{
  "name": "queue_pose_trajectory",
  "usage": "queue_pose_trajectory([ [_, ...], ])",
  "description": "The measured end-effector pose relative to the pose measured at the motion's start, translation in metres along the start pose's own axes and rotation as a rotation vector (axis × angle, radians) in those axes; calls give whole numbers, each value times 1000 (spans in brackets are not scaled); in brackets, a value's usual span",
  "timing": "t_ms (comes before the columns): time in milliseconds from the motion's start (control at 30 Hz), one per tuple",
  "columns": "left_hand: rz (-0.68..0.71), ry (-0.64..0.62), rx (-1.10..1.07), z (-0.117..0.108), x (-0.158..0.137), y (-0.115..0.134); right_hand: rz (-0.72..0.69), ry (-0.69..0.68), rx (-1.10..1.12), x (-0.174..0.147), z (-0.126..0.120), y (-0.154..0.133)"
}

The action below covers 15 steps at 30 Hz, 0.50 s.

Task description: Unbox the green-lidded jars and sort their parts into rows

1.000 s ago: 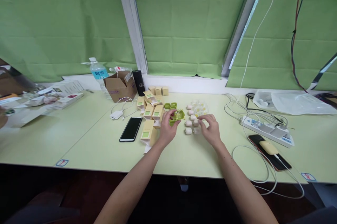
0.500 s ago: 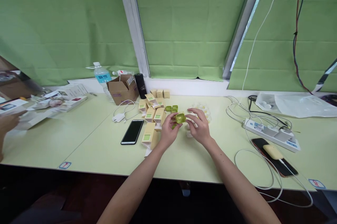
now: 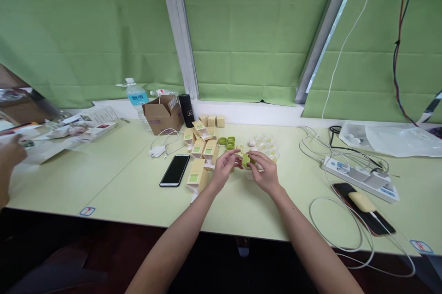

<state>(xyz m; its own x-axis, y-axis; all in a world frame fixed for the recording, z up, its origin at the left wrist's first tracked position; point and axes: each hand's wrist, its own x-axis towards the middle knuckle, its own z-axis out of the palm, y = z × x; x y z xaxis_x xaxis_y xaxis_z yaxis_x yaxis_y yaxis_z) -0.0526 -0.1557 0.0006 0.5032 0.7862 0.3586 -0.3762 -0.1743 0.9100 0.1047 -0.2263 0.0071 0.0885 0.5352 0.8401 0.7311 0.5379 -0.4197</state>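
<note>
My right hand (image 3: 265, 172) is closed on a small green plastic case (image 3: 245, 160), held just above the table between thumb and fingers. Close on its left side is my left hand (image 3: 223, 170), with its fingers drawn together; whatever is between the fingertips is too small to make out. Behind the hands stand several more green cases (image 3: 230, 140). Small yellowish pieces (image 3: 239, 147) lie just beyond my fingertips. To the right is a clear plastic tray (image 3: 269, 139) with rounded cells and yellow spots. Beige printed cartons (image 3: 197, 175), some open-ended, are bunched left of my left hand.
A phone (image 3: 174, 171) lies left of the cartons, with a white charger (image 3: 157, 151) behind it. Further back are a brown box (image 3: 162, 116), a black flask (image 3: 186, 110) and a water bottle (image 3: 136, 98). Cables and a power strip (image 3: 359, 178) occupy the right. Another person's hand (image 3: 12, 155) is at far left.
The green case has tilted and moved right, and now sits in my right hand's fingers. My left fingers have drawn off it slightly. The yellowish pieces and the tray show more.
</note>
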Motion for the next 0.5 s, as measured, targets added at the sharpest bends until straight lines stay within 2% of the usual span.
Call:
queue_pose_trajectory([
  [167,-266,-84,-164,2,2,-2,-82,-18,-36,-2,-1,-4],
  [333,-322,-110,-322,3,-1,6,-159,-38,-40,-2,-1,-8],
  [500,-355,-143,-390,3,-1,8,-63,-27,-4,-3,1,-10],
])
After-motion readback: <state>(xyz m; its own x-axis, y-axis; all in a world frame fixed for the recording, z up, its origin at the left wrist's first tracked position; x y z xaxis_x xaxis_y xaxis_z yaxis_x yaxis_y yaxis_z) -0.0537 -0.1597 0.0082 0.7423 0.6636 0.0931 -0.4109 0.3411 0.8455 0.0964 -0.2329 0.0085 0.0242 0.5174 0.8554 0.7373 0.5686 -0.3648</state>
